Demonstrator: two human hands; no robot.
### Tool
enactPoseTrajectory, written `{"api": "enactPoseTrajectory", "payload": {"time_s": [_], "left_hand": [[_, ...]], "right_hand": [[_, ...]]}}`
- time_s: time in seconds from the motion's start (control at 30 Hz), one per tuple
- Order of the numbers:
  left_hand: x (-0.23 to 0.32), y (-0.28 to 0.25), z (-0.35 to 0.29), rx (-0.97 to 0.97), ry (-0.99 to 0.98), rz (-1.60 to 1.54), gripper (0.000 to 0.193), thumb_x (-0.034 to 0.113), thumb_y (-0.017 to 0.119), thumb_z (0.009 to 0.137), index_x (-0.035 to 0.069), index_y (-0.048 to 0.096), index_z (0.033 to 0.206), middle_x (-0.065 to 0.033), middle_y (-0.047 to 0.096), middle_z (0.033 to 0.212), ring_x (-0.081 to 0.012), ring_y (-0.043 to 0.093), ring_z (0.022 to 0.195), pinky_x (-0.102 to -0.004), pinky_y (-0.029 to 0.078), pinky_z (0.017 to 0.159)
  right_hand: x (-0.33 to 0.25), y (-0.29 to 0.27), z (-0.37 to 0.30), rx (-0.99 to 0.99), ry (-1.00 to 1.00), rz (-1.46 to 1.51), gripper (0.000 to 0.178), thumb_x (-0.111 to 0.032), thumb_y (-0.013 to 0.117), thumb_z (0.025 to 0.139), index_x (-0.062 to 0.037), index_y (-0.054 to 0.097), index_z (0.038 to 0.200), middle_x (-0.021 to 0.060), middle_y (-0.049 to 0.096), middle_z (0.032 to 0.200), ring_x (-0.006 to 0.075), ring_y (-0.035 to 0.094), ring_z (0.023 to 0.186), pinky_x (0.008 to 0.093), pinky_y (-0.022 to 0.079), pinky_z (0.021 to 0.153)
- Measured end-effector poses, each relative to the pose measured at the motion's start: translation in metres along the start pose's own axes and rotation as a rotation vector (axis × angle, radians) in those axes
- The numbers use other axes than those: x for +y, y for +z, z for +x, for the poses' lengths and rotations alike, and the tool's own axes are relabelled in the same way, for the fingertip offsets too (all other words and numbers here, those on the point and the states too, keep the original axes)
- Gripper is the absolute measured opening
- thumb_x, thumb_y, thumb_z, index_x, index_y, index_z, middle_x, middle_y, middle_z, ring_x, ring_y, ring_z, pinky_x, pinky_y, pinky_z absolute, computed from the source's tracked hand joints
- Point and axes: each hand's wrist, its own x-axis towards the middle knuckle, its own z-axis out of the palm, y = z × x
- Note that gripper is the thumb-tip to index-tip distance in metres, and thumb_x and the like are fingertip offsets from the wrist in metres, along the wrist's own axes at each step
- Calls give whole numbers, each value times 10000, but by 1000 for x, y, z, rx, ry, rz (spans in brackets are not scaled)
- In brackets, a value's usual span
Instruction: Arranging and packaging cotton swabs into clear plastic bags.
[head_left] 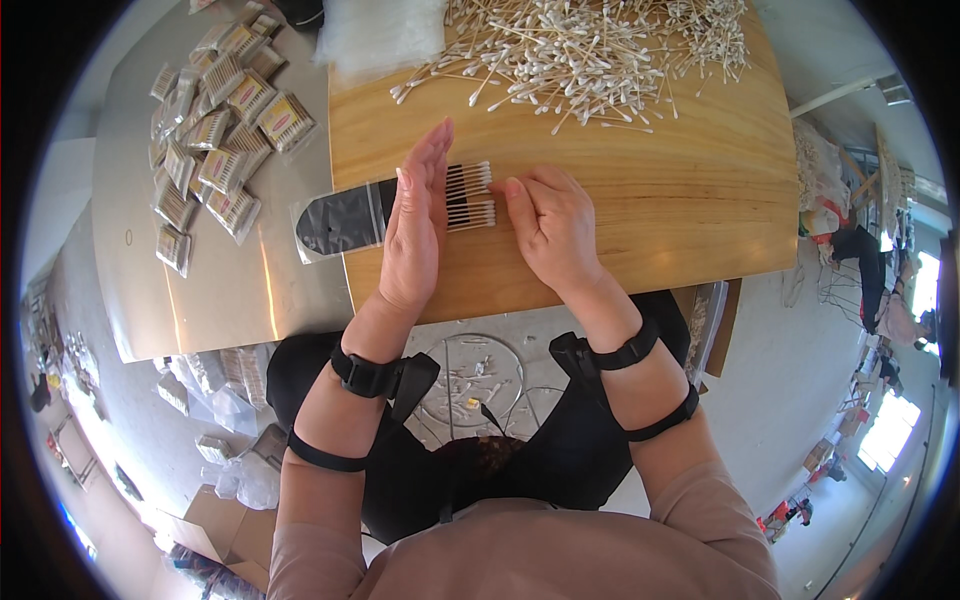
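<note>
A flat clear bag with a black card (342,220) lies across the seam between the metal and wooden tabletops. Out of its right end, or just beside it, a row of cotton swabs (470,213) points right, white tips outward, with a gap in the row. My left hand (415,220) stands on edge across the bag and swabs, fingers stretched out straight. It hides where the swabs meet the bag. My right hand (552,225) is curled closed just right of the swab tips, its index finger close to or touching the upper tips. Nothing shows in it.
A big heap of loose cotton swabs (580,60) covers the far side of the wooden table (640,210). Clear plastic bags (385,35) are stacked beside it. Several filled swab packets (215,130) pile up on the metal table (260,270). An open cardboard box (225,530) stands lower left.
</note>
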Motion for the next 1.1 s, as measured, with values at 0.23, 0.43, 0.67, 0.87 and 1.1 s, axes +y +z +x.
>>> {"api": "enactPoseTrajectory", "payload": {"time_s": [0.23,0.43,0.67,0.87,1.1], "left_hand": [[0,0,0,0,3,10,640,462,198,1089,11,255,1540,-144,252,1611,-257,176,1515,-388,83,1233],[0,0,0,-1,4,12,645,469,199,1087,12,256,1539,-145,253,1610,-260,173,1516,-388,82,1234],[-1,-1,0,-7,10,9,647,469,200,1087,5,257,1535,-151,251,1610,-262,169,1517,-392,79,1235],[-2,1,2,-3,9,5,642,463,198,1088,2,266,1531,-155,261,1604,-264,177,1514,-397,80,1238],[-4,-1,1,8,16,13,631,449,223,1093,-16,292,1514,-158,305,1584,-266,217,1500,-387,122,1227]], "right_hand": [[4,6,3,111,-70,44,214,-110,666,898,-32,643,700,93,572,696,314,565,645,417,448,574],[1,6,4,94,-37,0,194,-116,667,903,-37,660,726,92,564,696,313,561,639,419,445,568],[1,6,5,91,-40,-5,163,-116,661,907,-48,680,760,86,576,708,310,567,644,420,449,567],[-1,2,7,49,-11,-29,116,-140,647,924,-60,720,885,87,592,754,304,581,691,410,467,614],[-17,-2,1,-126,-189,-250,560,-263,712,856,-53,559,1353,128,549,1378,297,511,1285,461,387,1093]]}}
